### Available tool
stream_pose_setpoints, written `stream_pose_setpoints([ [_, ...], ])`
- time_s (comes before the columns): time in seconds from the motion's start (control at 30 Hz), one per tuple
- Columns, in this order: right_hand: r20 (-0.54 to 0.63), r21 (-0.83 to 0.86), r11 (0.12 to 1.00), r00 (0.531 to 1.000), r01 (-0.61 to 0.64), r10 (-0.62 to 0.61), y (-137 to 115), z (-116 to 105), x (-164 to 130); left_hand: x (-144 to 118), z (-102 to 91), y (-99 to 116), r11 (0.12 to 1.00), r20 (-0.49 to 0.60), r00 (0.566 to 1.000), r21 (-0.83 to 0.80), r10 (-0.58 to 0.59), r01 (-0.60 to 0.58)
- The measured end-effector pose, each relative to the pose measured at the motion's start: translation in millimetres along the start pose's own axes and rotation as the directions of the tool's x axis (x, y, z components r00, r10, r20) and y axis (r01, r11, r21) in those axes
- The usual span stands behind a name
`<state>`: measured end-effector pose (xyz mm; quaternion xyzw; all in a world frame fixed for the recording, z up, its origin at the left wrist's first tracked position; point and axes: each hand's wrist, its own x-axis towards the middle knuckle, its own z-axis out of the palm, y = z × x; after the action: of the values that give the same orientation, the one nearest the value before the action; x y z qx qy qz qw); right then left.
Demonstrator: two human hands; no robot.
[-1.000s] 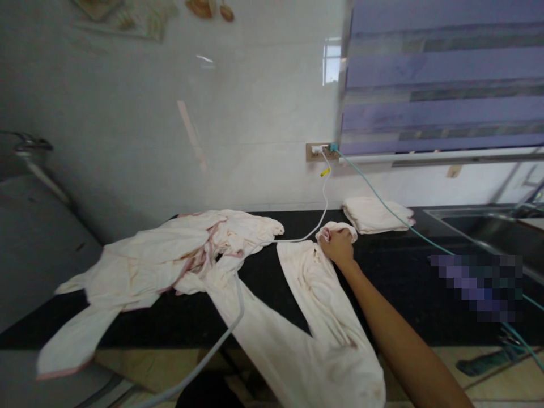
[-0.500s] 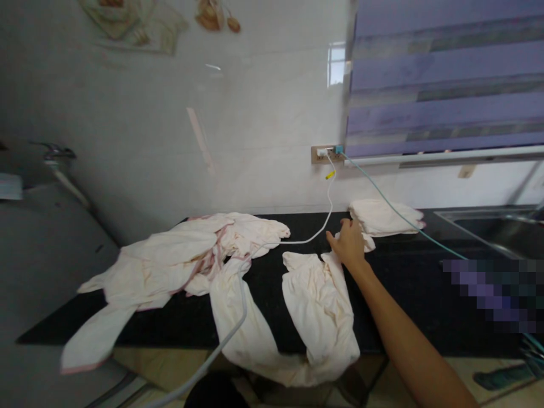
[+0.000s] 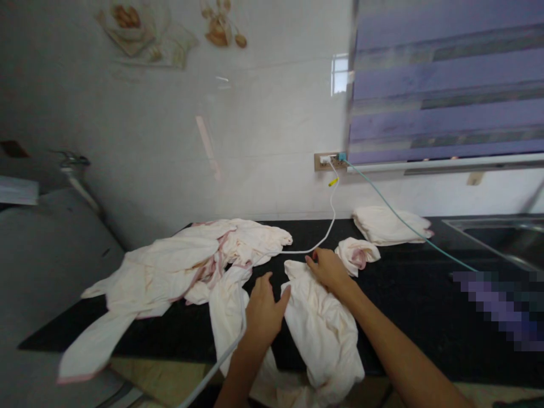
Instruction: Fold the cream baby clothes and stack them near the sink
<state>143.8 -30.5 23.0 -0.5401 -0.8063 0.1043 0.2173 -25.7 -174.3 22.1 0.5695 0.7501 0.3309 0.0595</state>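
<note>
Up close, the crumpled white cloth [image 3: 321, 334] lies loose, drooping past the edge of the counter [image 3: 419, 309]. Just left of that cloth, the left hand [image 3: 266, 309] is spread wide, thumb right by it, gripping nothing. Farther left of it sprawls a pink-trimmed garment [image 3: 161, 275], unfolded too. At the cloth's far end, the right hand [image 3: 329, 269] has curled fingers; whether they pinch, can't tell. Beyond it rightward, a bunched cloth [image 3: 352, 255], then a folded bundle [image 3: 385, 225], seemingly the only piece done.
</note>
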Motion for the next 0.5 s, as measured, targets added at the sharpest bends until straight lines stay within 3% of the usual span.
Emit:
stream_pose_setpoints([
  [0.13, 0.153, -0.027, 0.999, 0.988, -0.028, 0.032, 6.3, -6.6, -1.0, 28.4, 13.6, -0.3, 0.987, 0.157, 0.987, 0.146, 0.043, -0.066],
  [0.27, 0.211, 0.040, 0.999, 0.977, 0.033, -0.040, 6.0, -7.5, -0.2, 20.4, 28.3, 13.8, 0.984, 0.297, 0.941, -0.126, 0.160, -0.127],
  [0.37, 0.265, 0.208, 0.976, 0.957, 0.060, -0.116, 11.4, -6.9, 5.3, 0.5, 38.2, 38.2, 0.938, 0.336, 0.913, -0.328, 0.230, -0.115],
  [0.5, 0.397, 0.481, 0.876, 0.881, 0.041, -0.259, 26.1, -9.2, 11.1, -25.4, 43.8, 70.0, 0.883, 0.361, 0.861, -0.431, 0.357, -0.186],
])
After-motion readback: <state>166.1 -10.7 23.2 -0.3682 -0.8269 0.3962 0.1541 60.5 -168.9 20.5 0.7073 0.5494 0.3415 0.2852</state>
